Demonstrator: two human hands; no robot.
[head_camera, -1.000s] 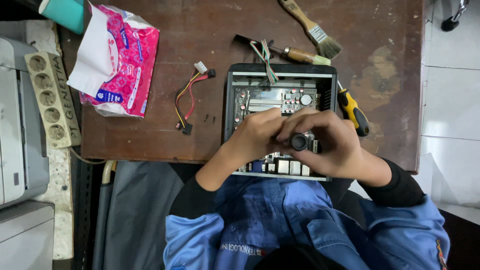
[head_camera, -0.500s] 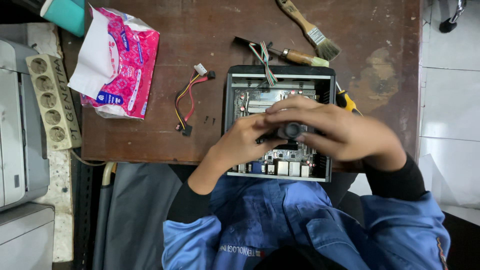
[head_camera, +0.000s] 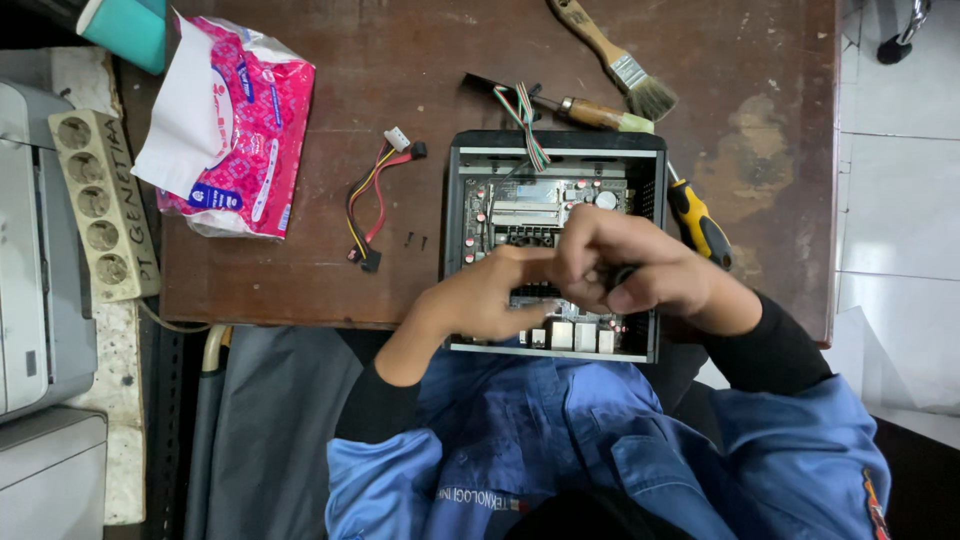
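Note:
A small black computer case (head_camera: 455, 235) lies open on the brown wooden table (head_camera: 380, 60), with its circuit board (head_camera: 520, 205) exposed. Both hands are over the board's near half. My right hand (head_camera: 640, 265) is curled around a dark tool handle (head_camera: 622, 275), of which only a sliver shows between the fingers. My left hand (head_camera: 485, 295) reaches in from the left, and its fingertips meet the right hand at the tool. What the left fingers pinch is hidden. A striped wire bundle (head_camera: 528, 120) hangs over the case's far wall.
A yellow-and-black screwdriver (head_camera: 700, 225) lies right of the case. A paintbrush (head_camera: 615, 60) and a wooden-handled tool (head_camera: 590, 112) lie beyond it. To the left are a red-yellow-black cable (head_camera: 375, 200), two small screws (head_camera: 415, 240), a pink tissue pack (head_camera: 240, 120) and a power strip (head_camera: 95, 200).
Both hands have shifted slightly toward the far side of the board. The tool's round black end showed earlier; the right fingers now cover it.

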